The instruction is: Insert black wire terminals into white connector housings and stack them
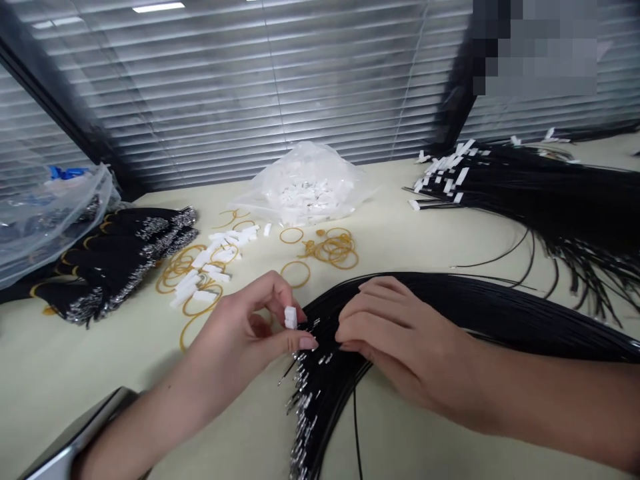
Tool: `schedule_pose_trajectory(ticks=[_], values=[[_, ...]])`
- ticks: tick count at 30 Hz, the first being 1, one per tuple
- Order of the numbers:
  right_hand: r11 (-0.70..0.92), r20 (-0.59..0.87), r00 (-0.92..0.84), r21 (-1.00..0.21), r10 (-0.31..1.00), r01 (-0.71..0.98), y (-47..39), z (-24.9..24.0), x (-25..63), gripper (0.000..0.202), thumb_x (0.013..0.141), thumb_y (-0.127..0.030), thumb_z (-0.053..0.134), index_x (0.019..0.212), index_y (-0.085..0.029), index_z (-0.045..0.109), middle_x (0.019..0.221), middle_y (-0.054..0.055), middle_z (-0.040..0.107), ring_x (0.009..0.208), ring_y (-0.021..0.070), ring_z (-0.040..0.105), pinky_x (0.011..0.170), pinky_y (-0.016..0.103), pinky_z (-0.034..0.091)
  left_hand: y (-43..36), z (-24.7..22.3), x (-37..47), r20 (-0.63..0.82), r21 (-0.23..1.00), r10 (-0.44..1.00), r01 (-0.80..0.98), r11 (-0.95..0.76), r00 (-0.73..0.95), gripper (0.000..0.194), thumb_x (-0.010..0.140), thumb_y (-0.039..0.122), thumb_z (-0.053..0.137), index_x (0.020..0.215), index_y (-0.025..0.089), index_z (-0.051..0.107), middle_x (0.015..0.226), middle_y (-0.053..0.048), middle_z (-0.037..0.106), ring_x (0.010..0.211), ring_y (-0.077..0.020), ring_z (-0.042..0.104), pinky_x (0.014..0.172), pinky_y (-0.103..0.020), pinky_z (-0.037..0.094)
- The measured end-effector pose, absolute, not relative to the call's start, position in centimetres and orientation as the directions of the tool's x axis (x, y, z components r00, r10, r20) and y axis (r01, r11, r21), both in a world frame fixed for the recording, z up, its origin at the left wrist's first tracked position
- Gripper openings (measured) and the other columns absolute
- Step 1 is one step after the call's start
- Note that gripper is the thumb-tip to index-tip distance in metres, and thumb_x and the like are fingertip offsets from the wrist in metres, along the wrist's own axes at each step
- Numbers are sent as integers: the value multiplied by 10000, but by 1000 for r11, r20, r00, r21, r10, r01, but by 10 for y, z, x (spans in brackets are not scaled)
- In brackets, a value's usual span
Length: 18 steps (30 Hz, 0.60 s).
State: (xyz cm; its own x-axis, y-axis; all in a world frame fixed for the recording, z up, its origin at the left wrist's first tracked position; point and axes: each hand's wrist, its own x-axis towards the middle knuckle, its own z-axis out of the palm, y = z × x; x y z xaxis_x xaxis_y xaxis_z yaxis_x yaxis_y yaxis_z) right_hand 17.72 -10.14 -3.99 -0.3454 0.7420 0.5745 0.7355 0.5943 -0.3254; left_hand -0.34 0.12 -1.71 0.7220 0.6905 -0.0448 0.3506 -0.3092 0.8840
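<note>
Between the fingers and thumb of my left hand (263,320) is a small white connector housing (291,317). Just to its right, my right hand (395,333) has its fingertips pinched together over a thick bundle of black wires (450,303); what lies in that pinch is mostly hidden, though thin wires seem to run there. Metal crimp terminals (303,407) fringe the near end of the bundle, below my left hand. The bundle curves away to the right, passing behind my right forearm.
White housings (187,287) and yellow rubber bands (333,250) lie behind my hands. A clear bag of housings (310,190) stands near the blinds. Banded wire bundles (130,253) are at left, beside a plastic bag (60,213). Wires with white housings (540,187) pile up at right.
</note>
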Motion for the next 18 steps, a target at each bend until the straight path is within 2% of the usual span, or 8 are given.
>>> schedule_pose_trajectory(ticks=[4, 11, 14, 18], values=[[575, 627, -284, -325, 726, 751, -95, -40, 179, 207, 837, -8, 433, 905, -135, 581, 798, 21, 602, 740, 128, 502, 752, 316, 349, -1, -17, -2, -59, 873, 697, 376, -311, 714, 240, 684, 247, 683, 664, 220, 445, 701, 47, 597, 548, -98, 500, 479, -204, 376], [485, 556, -222, -386, 801, 785, -89, -39, 177, 85, 864, -132, 487, 890, -165, 561, 857, 13, 583, 816, 124, 518, 785, 304, 347, 3, -17, -4, 25, 797, 712, 416, -437, 701, 143, 704, 269, 657, 664, 217, 530, 565, 63, 495, 515, -99, 426, 463, -214, 327], [484, 548, -224, -391, 806, 783, -90, -39, 177, 76, 864, -139, 486, 888, -169, 551, 871, 13, 577, 825, 122, 512, 796, 301, 349, 4, -17, -3, 23, 823, 741, 408, -395, 671, 144, 685, 269, 669, 660, 211, 540, 562, 58, 498, 519, -99, 436, 466, -212, 343], [466, 531, -214, -401, 819, 789, -90, -39, 177, 98, 881, -141, 459, 865, -171, 551, 822, 0, 582, 784, 118, 512, 808, 313, 343, 1, -16, -1, -38, 912, 742, 327, -248, 669, 160, 647, 200, 687, 641, 203, 527, 633, 40, 597, 577, -99, 541, 534, -193, 436]])
